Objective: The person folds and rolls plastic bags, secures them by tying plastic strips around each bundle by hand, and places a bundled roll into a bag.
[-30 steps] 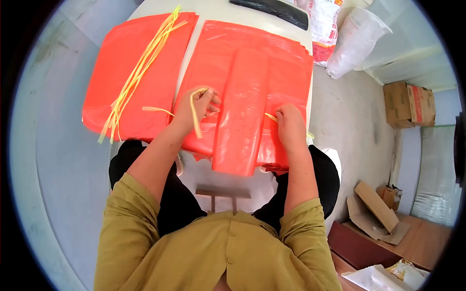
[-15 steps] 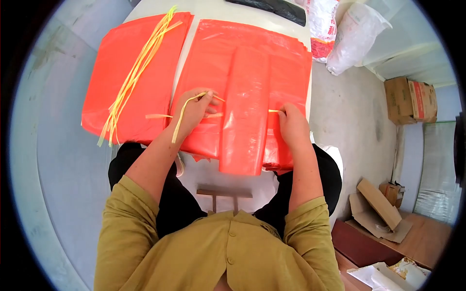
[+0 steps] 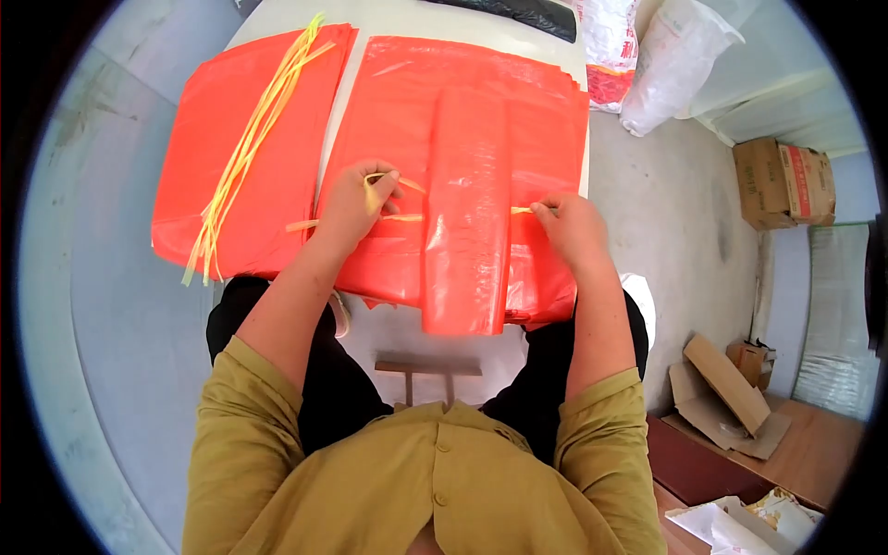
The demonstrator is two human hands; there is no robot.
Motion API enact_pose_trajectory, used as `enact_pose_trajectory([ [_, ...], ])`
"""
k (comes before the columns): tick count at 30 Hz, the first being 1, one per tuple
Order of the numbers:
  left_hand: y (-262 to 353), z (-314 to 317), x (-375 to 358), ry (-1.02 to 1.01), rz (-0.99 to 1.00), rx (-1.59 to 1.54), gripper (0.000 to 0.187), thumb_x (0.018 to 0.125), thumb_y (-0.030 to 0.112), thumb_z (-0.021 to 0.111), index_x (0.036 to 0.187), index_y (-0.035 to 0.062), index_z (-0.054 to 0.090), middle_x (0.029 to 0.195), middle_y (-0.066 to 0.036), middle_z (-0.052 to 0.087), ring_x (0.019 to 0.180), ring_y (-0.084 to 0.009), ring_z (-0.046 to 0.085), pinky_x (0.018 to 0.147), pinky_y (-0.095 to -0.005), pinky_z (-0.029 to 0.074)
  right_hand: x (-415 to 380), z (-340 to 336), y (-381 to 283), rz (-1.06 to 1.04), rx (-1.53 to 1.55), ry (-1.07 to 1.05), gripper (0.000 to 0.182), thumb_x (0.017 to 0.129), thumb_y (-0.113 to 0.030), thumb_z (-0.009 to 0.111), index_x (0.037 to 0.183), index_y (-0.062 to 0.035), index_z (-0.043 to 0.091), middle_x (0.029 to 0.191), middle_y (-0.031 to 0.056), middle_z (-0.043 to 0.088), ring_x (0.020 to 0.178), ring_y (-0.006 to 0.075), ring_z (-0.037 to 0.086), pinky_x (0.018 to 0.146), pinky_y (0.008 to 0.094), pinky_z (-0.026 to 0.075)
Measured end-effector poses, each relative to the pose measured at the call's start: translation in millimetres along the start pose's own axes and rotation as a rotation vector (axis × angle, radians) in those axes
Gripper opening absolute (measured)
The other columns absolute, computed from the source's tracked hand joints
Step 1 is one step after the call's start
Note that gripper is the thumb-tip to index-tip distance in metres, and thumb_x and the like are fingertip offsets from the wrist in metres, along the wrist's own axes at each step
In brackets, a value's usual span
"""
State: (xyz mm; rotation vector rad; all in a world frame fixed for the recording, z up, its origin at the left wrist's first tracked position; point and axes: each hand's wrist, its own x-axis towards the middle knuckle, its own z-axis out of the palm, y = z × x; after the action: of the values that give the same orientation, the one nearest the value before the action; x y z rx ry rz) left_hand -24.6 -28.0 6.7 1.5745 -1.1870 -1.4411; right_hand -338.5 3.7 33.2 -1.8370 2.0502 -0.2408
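A folded bundle of red plastic bags (image 3: 467, 213) lies lengthwise over a wider stack of red plastic sheets or bags (image 3: 388, 102), its near end reaching past the stack's front edge. Yellow plastic strip (image 3: 403, 217) shows on both sides of the bundle; how it runs underneath is hidden. To the left, my left hand (image 3: 363, 199) is closed on a looped length of yellow strip, thumb against fingers. My right hand (image 3: 569, 227) pinches the short strip end at the bundle's right side. Several loose yellow strips (image 3: 250, 153) rest on another red stack (image 3: 194, 176).
The stacks lie on a pale table (image 3: 388, 16), with a black folded plastic bundle (image 3: 509, 14) at its far edge. White sacks (image 3: 680, 65) stand beyond on the right. A cardboard box (image 3: 784, 183) and flattened cardboard (image 3: 721, 398) are further right.
My right hand has shifted a little right and turned, still pinching the strip. The long tail hanging over my left wrist has drawn up into a short loop at the fingers.
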Motion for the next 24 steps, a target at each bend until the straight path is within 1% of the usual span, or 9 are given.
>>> enact_pose_trajectory([
  [1,2.3,-0.3,0.6,0.005,-0.025,0.004,0.019,0.103,0.017,0.064,0.112,0.0011,0.068,0.087,-0.005,0.07,0.068,-0.011,0.064,0.06,-0.0252,0.051,1.0,-2.8,6.6,0.001,-0.031,0.023,0.03,0.095,-0.031,0.064,0.096,-0.0043,0.077,0.09,0.0182,0.073,0.089,0.04,0.069,0.079,0.0487,0.053],
  [3,3.6,1.9,2.4,-0.013,0.009,0.025,0.019,0.104,0.016,0.063,0.113,-0.0001,0.067,0.09,-0.006,0.071,0.07,-0.0112,0.065,0.062,-0.0253,0.052,1.3,-11.8,19.3,0.005,-0.096,0.071,0.027,0.095,-0.029,0.064,0.095,-0.0046,0.075,0.089,0.0172,0.073,0.088,0.0394,0.069,0.078,0.0491,0.053],
  [6,0.7,13.4,6.3,-0.047,0.074,0.035,0.019,0.104,0.014,0.062,0.113,-0.0022,0.066,0.094,-0.008,0.073,0.073,-0.0122,0.066,0.065,-0.0259,0.054,1.7,-32.2,27.3,0.166,-0.166,-0.016,0.023,0.095,-0.026,0.064,0.093,-0.0053,0.074,0.093,0.0159,0.073,0.09,0.037,0.069,0.078,0.0487,0.054],
  [9,-8.6,25.8,13.5,-0.072,0.13,0.036,0.019,0.104,0.011,0.06,0.113,-0.0041,0.066,0.098,-0.01,0.074,0.077,-0.0135,0.068,0.068,-0.027,0.056,2.8,-35.5,38.3,0.201,-0.31,-0.027,0.021,0.094,-0.024,0.064,0.09,-0.0053,0.074,0.097,0.0151,0.072,0.093,0.0355,0.068,0.078,0.0485,0.054],
  [12,-9.7,31.6,16.8,-0.075,0.131,0.058,0.019,0.105,0.01,0.059,0.114,-0.0046,0.066,0.098,-0.01,0.073,0.079,-0.0142,0.068,0.07,-0.0278,0.057,6.3,-20.3,52.0,0.014,-0.469,0.189,0.021,0.095,-0.024,0.066,0.09,-0.0047,0.073,0.101,0.0119,0.072,0.095,0.0323,0.067,0.08,0.0456,0.053],
  [15,-8.8,35.2,16.0,-0.069,0.133,0.028,0.019,0.105,0.011,0.059,0.114,-0.0043,0.067,0.098,-0.009,0.073,0.08,-0.0144,0.068,0.07,-0.0281,0.057,14.1,6.1,40.9,-0.211,-0.153,0.296,0.017,0.092,-0.02,0.07,0.09,-0.004,0.073,0.098,0.0114,0.07,0.097,0.0333,0.065,0.082,0.0463,0.053],
  [18,-8.0,36.4,15.8,-0.058,0.105,0.014,0.02,0.106,0.011,0.058,0.115,-0.004,0.067,0.097,-0.008,0.073,0.079,-0.0141,0.068,0.07,-0.0281,0.057,8.0,11.7,5.5,-0.338,-0.048,0.128,0.014,0.091,-0.018,0.072,0.092,-0.0036,0.072,0.096,0.0115,0.069,0.098,0.0344,0.065,0.084,0.0455,0.053],
  [22,-2.7,37.6,13.2,-0.029,0.06,-0.013,0.02,0.107,0.011,0.057,0.113,-0.0041,0.068,0.095,-0.007,0.073,0.075,-0.0134,0.067,0.068,-0.0277,0.056,11.7,26.8,7.1,-0.369,-0.029,0.124,0.014,0.093,-0.016,0.07,0.1,-0.0042,0.07,0.096,0.0123,0.07,0.099,0.0355,0.065,0.083,0.0451,0.053],
  [24,-8.2,37.9,16.1,-0.035,0.098,-0.006,0.02,0.107,0.011,0.056,0.111,-0.0039,0.068,0.092,-0.006,0.071,0.072,-0.0125,0.066,0.066,-0.0274,0.055,13.6,26.5,6.7,-0.377,-0.042,0.137,0.015,0.094,-0.014,0.069,0.105,-0.0045,0.069,0.097,0.013,0.071,0.099,0.0358,0.065,0.083,0.045,0.053],
])
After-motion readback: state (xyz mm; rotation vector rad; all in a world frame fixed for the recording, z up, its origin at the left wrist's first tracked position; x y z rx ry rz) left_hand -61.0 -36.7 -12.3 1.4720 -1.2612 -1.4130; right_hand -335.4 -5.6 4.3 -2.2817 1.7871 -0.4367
